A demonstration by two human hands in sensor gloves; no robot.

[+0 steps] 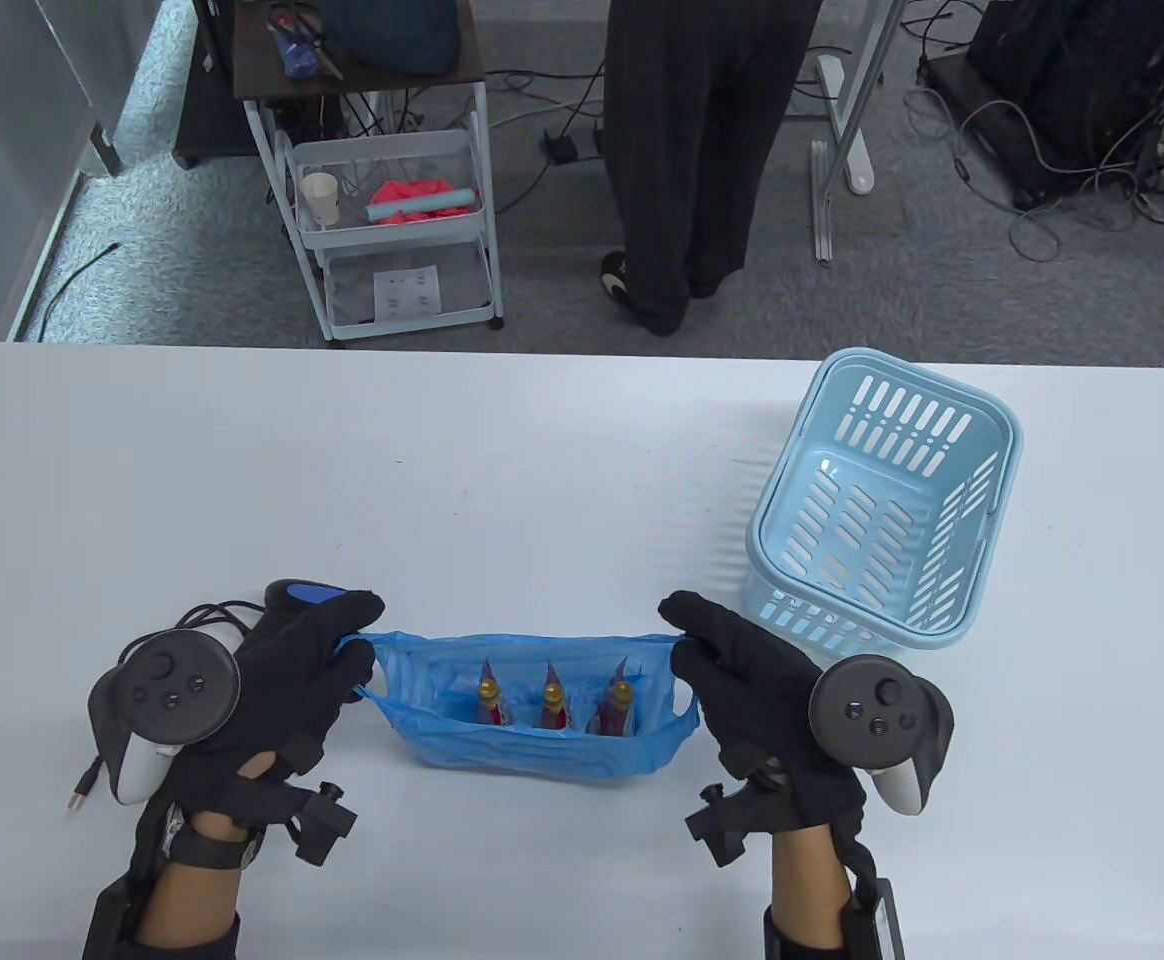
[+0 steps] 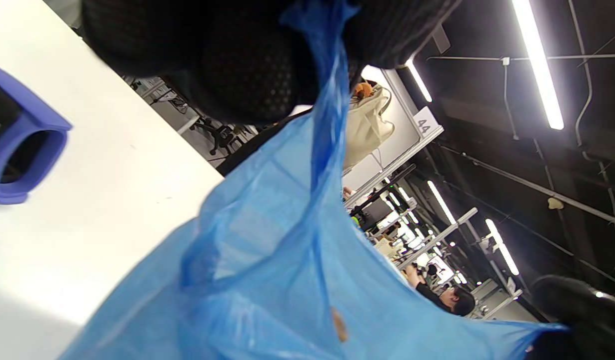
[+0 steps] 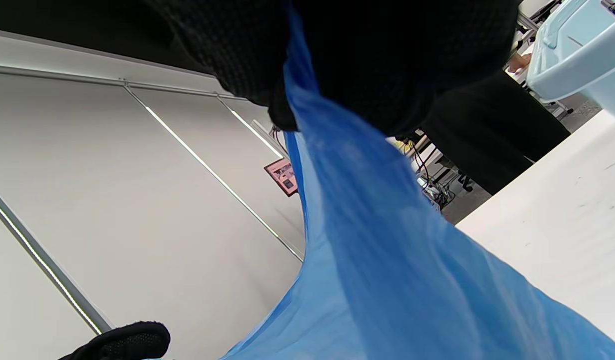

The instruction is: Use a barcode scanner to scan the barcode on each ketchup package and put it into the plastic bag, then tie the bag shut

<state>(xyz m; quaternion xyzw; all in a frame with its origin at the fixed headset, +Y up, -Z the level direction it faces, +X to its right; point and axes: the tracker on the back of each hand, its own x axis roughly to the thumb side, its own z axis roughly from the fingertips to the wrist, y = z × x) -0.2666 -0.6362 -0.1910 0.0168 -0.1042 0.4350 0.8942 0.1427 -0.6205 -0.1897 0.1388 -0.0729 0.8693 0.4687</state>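
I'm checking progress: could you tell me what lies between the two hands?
In the table view, the blue plastic bag holding three ketchup packages, stretched between left hand and right hand.

floor: grey carpet (image 1: 942, 270) with loose cables | furniture: white table (image 1: 442, 480), wire trolley (image 1: 392, 230), desk legs | light: ceiling strip lights (image 2: 537, 65) | person standing (image 1: 687, 150) beyond table

Three ketchup packages (image 1: 552, 700), one bag (image 1: 532, 745), one basket (image 1: 882, 520)

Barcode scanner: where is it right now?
In the table view, the barcode scanner lies on the table, mostly hidden behind the left hand, left of the blue bag.
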